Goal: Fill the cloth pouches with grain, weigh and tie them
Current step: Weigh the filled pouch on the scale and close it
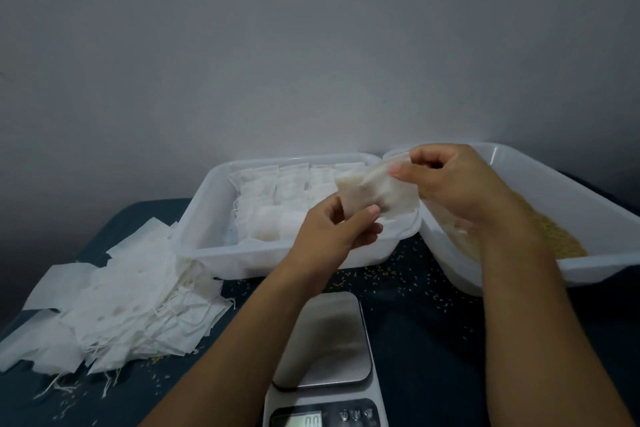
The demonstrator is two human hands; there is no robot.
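Holding a pouch (377, 191) pinched in both grips, left hand (332, 229) low, right hand (450, 180) high, I should spread its mouth over the grain (554, 236) before scooping.

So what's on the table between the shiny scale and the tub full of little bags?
In the head view, only scattered grain lies on the dark cloth between the scale and the tub of pouches.

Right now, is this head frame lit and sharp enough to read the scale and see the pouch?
Head view: dim, bluish light; wide-angle bend at the edges. The pouch held by both hands is soft but visible. The scale display is cut at the bottom edge, its digits faint.
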